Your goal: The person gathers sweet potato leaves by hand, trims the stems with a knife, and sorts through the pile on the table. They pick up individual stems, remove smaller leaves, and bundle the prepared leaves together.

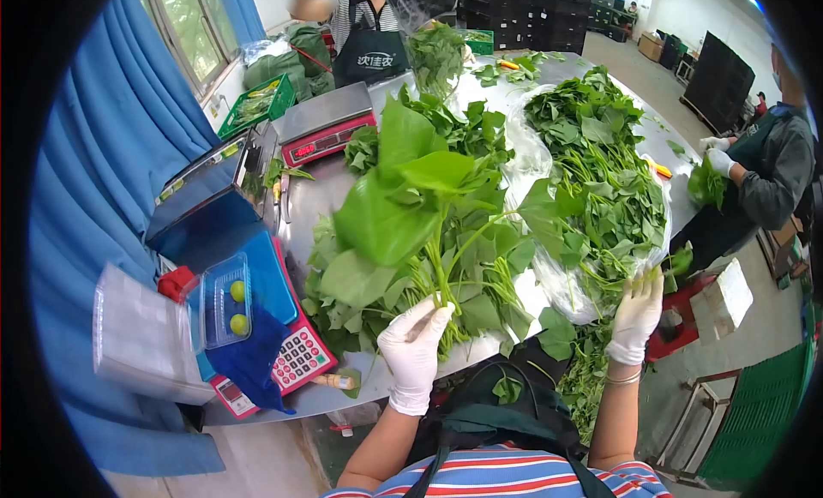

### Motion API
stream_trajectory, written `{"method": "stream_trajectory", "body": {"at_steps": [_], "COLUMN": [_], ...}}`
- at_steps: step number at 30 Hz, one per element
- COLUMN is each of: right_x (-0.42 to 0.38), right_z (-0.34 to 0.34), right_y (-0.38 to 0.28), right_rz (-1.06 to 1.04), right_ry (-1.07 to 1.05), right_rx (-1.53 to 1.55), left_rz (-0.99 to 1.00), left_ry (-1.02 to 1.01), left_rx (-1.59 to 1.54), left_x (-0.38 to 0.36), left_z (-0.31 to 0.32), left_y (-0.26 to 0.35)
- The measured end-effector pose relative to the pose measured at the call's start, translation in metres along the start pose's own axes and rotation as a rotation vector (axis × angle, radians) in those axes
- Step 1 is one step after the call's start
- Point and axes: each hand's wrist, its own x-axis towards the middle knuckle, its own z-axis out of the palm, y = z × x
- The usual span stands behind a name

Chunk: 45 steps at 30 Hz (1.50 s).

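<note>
My left hand (pixel 413 348), in a white glove, pinches a bunch of leafy green stems (pixel 439 262) upright, its broad leaves rising toward the camera. Behind that bunch lies a heap of loose greens (pixel 343 305) on the metal table. My right hand (pixel 634 322), also gloved, is raised at the table's near right edge with its fingers stretched out and stained greenish at the tips. Nothing shows in it. Beside it is a big pile of leafy greens (pixel 600 172) on clear plastic sheeting (pixel 527 147). A single leaf (pixel 507 390) rests on my dark apron.
At left, a pink scale (pixel 309 357) holds a blue cloth and a clear plastic box (pixel 225 303). Another scale (pixel 326 125) stands farther back. One co-worker (pixel 369 44) is across the table; another (pixel 771 172) holds greens at right. A green crate (pixel 754 412) lies lower right.
</note>
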Motion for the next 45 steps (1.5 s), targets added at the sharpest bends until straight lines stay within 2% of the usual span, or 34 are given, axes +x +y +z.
{"method": "stream_trajectory", "body": {"at_steps": [1,2,5,6,9,11,13,15,16,17,18,19,21,23,25,26,27,28,29,30,34,38,40,41,43,44,45], "right_x": [0.021,0.028,0.001,-0.01,-0.036,-0.053,-0.077,-0.098,-0.104,-0.107,-0.11,-0.112,-0.111,-0.109,-0.105,-0.103,-0.1,-0.096,-0.096,-0.096,-0.099,-0.095,-0.092,-0.093,-0.097,-0.098,-0.096], "right_z": [-0.034,-0.061,-0.075,-0.073,-0.033,-0.002,0.038,0.059,0.065,0.071,0.076,0.08,0.077,0.074,0.075,0.077,0.078,0.078,0.076,0.074,0.07,0.068,0.065,0.061,0.048,0.042,0.037], "right_y": [0.007,0.013,0.028,0.027,0.018,0.004,-0.009,-0.009,-0.004,0.003,0.007,0.005,0.016,0.02,0.019,0.018,0.017,0.015,0.016,0.018,0.02,0.02,0.02,0.021,0.026,0.025,0.021], "right_rz": [0.135,0.34,0.558,0.557,0.323,0.31,0.224,0.183,0.177,0.0,-0.176,0.05,0.11,0.113,0.11,-0.134,-0.38,-0.238,-0.239,-0.2,-0.087,-0.162,-0.295,-0.292,0.043,0.006,0.009], "right_ry": [0.104,0.156,0.317,0.181,-0.315,-0.526,-0.946,-1.094,-1.085,-1.146,-1.203,-1.125,-1.181,-1.169,-1.155,-1.183,-1.201,-1.289,-1.287,-1.281,-1.24,-1.225,-1.24,-1.239,-1.208,-1.175,-1.178], "right_rx": [0.173,0.212,0.161,0.159,-0.097,-0.59,-0.752,-0.806,-0.803,-0.829,-0.853,-0.874,-0.677,-0.649,-0.63,-0.64,-0.644,-0.68,-0.684,-0.641,-0.601,-0.642,-0.589,-0.588,-0.149,-0.148,-0.143], "left_rz": [-0.026,-0.054,-0.077,-0.085,-0.111,-0.033,-0.011,0.243,0.307,0.358,0.431,0.502,0.491,0.471,0.258,0.17,0.167,0.066,-0.035,0.032,0.031,0.041,0.035,0.034,-0.213,-0.285,-0.156], "left_ry": [-0.023,-0.048,-0.066,-0.076,-0.086,-0.088,-0.089,-0.117,-0.153,-0.133,-0.123,-0.111,-0.127,-0.149,-0.172,-0.182,-0.186,-0.271,-0.354,-0.324,-0.349,-0.284,-0.209,-0.209,-0.141,-0.119,-0.165], "left_rx": [-0.034,-0.066,-0.061,-0.054,-0.089,-0.012,-0.001,0.169,0.35,0.447,0.416,0.387,0.397,0.408,0.02,0.002,0.0,-0.025,-0.049,-0.055,0.016,0.018,-0.017,-0.015,-0.219,-0.423,-0.385], "left_x": [-0.002,-0.004,-0.009,-0.012,-0.017,-0.022,-0.027,-0.031,-0.03,-0.032,-0.03,-0.029,-0.027,-0.028,-0.029,-0.027,-0.025,-0.024,-0.023,-0.024,-0.025,-0.025,-0.024,-0.024,-0.018,-0.008,-0.001], "left_z": [0.0,0.0,0.003,0.003,0.007,0.01,0.015,0.015,0.012,0.014,0.018,0.02,0.015,0.014,0.021,0.021,0.018,0.015,0.014,0.02,0.019,0.023,0.025,0.028,0.037,0.035,0.028], "left_y": [-0.001,-0.001,0.0,0.0,0.0,-0.004,-0.006,-0.01,-0.007,-0.003,-0.002,-0.001,-0.001,-0.001,-0.001,-0.001,-0.002,-0.004,-0.006,-0.007,-0.012,-0.015,-0.014,-0.01,0.001,-0.007,-0.014]}}
